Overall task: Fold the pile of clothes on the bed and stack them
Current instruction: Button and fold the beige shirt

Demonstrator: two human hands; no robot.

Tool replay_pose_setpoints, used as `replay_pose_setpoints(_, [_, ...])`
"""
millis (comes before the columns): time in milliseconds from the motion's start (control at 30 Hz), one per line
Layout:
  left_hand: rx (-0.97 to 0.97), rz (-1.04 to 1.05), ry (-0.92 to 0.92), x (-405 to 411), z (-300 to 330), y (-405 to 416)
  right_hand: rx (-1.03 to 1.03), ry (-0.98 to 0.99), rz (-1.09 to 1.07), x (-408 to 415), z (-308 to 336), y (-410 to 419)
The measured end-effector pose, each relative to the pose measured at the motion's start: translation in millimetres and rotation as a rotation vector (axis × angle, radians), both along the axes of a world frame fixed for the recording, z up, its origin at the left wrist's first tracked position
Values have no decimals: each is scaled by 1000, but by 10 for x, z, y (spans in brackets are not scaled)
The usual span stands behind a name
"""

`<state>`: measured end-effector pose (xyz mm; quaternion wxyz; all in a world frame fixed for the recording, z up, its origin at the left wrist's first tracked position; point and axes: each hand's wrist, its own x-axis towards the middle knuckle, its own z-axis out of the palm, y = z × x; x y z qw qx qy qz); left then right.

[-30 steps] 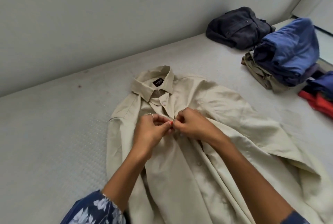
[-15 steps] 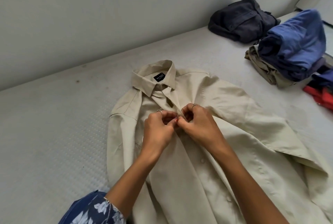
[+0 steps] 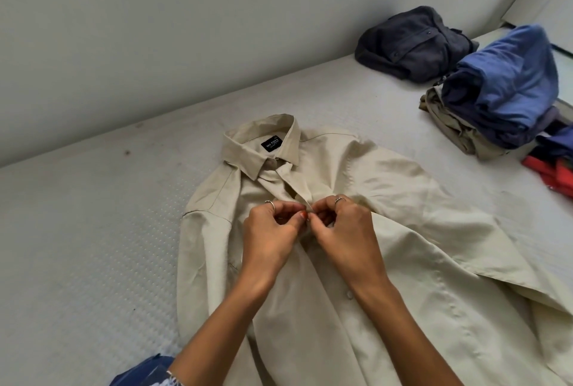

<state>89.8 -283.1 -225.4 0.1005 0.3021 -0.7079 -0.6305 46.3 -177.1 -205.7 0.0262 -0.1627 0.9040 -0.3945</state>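
Two hands pinching the front of one beige shirt on a bed

Lying nearest, collar away from the viewer, the beige shirt is spreading front-up across the grey mattress — the left hand and right hand are meeting at its placket just below the collar, fingers curled and pinching the fabric edges together. Farther off to the right, a blue folded garment is sitting on a khaki one, red fabric beside them; a dark grey garment is lying by the wall.
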Motion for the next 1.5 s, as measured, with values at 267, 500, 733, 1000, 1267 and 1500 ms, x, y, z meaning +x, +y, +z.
replay_pose_setpoints(267, [4,26,42,-10,7,10,-105,-145,15,-48,30,5])
replay_pose_setpoints(500, [145,45,119,-26,7,38,-207,-238,-42,-84,30,30])
replay_pose_setpoints(733, [167,83,117,-42,-37,28,-222,-280,-31,-79,-25,7])
replay_pose_setpoints(1000, [9,54,112,-45,-17,35,-179,-240,-15,-99,-35,-10])
replay_pose_setpoints(1267, [510,174,130,-32,-4,51,-152,-35,-11,27,-87,-145])
replay_pose_setpoints(1500, [840,229,149,-49,67,120,-470,-499,-167,-82,-38,-123])
